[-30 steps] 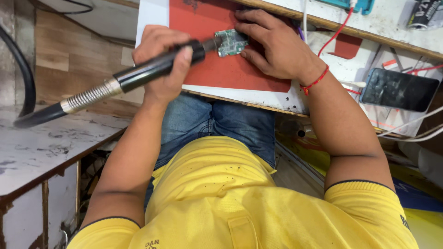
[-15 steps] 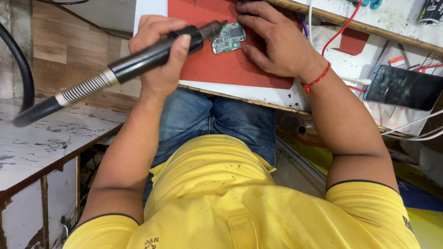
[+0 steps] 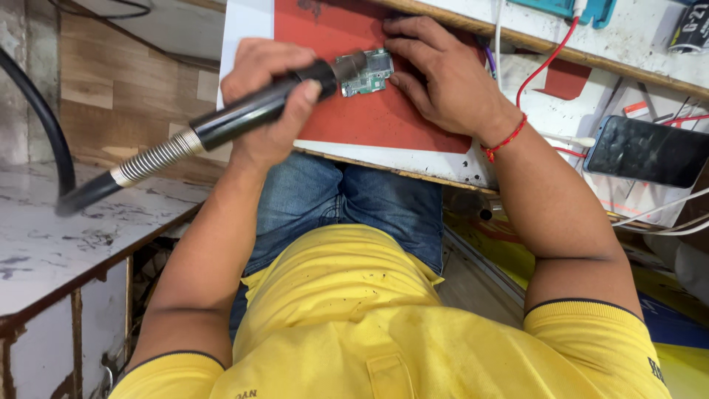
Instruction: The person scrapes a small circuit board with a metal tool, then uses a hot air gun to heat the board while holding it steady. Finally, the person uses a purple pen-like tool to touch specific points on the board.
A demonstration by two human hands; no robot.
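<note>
My left hand [image 3: 262, 96] was closed fully around a black hot-air wand [image 3: 244, 118], its nozzle over the small green circuit board [image 3: 367, 72] on the red mat [image 3: 369, 125]. My right hand [image 3: 443, 81] lay half open, fingertips pinning the board. Best to hover the nozzle and hold the board flat. 1 dark labelled pack [image 3: 690, 29] sat at the far right.
</note>
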